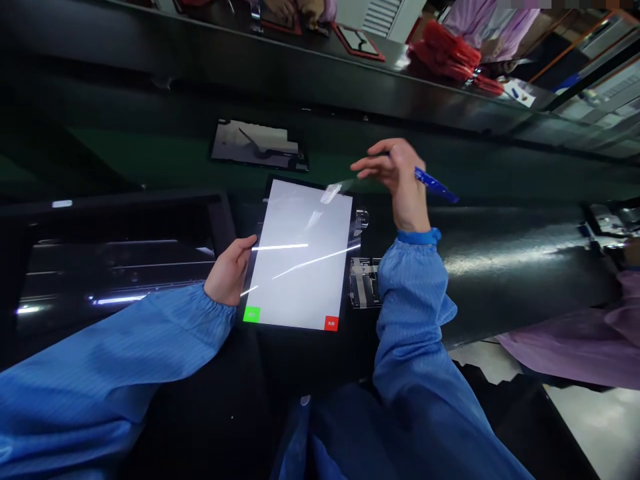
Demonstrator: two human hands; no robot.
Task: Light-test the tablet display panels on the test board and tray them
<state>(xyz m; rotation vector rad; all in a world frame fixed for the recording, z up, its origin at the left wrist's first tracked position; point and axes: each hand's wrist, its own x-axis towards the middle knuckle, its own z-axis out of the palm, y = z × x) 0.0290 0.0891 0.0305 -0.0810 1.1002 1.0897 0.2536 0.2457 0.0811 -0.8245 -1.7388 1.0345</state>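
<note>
A tablet (303, 260) with a lit white screen is tilted toward me. Its lower corners show a green box on the left and a red box on the right. My left hand (230, 272) grips its left edge, thumb at the front. Raised beyond the tablet's upper right corner, my right hand (395, 170) holds a blue pen-like stick (436, 185) that juts out behind the wrist; its tip is hidden. A clear strip (331, 193) lies at the screen's upper right, and a faint streak runs from it toward my right fingers. Whether they touch it, I cannot tell.
Behind the tablet lies a second, dark-screened one (257, 143). An opened device with exposed inner parts (364, 283) sits to the right. A large dark panel (120, 260) is on the left. Across the raised ledge (200, 50), people work near red items (445, 53).
</note>
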